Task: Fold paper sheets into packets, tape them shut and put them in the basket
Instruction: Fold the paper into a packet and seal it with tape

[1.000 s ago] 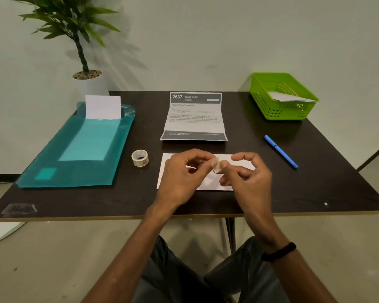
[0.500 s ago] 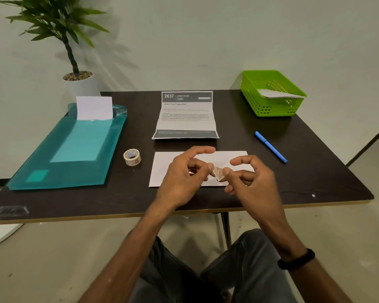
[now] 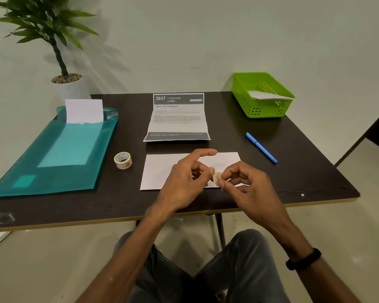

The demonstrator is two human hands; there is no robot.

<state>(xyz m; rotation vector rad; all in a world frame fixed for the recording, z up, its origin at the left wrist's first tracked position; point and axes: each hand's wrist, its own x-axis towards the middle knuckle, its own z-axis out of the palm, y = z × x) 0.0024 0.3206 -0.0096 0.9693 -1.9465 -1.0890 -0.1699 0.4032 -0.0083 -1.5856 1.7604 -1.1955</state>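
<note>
The folded paper packet (image 3: 175, 169) lies flat on the worktop (image 3: 293, 171), near the middle of the front edge, long side parallel to that edge. Both hands are held just above it and cover its front right portion.

The piece of tape (image 3: 216, 177) is held between the two hands, above the packet. The left hand (image 3: 184, 182) pinches the left end of the piece of tape between thumb and a curled finger; its index finger is extended and points toward the back right. The right hand (image 3: 245, 184) pinches the right end with curled fingers (image 3: 222, 183). Whether the tape touches the packet cannot be determined.

The tape roll (image 3: 123, 160) stands on the worktop just left of the packet, apart from it. The green basket (image 3: 262, 110) sits at the back right corner and contains one folded white packet (image 3: 265, 94) that rests against its rim. The blue pen (image 3: 260, 147) lies between the basket and the front packet, set diagonally. A printed sheet (image 3: 177, 119), creased and unfolded, lies at the middle of the back edge. A teal folder (image 3: 59, 154) occupies the left side, with a white sheet (image 3: 84, 110) protruding from its back end. A potted plant (image 3: 59, 40) stands behind the back left corner. The right wrist carries a black band (image 3: 303, 259).
</note>
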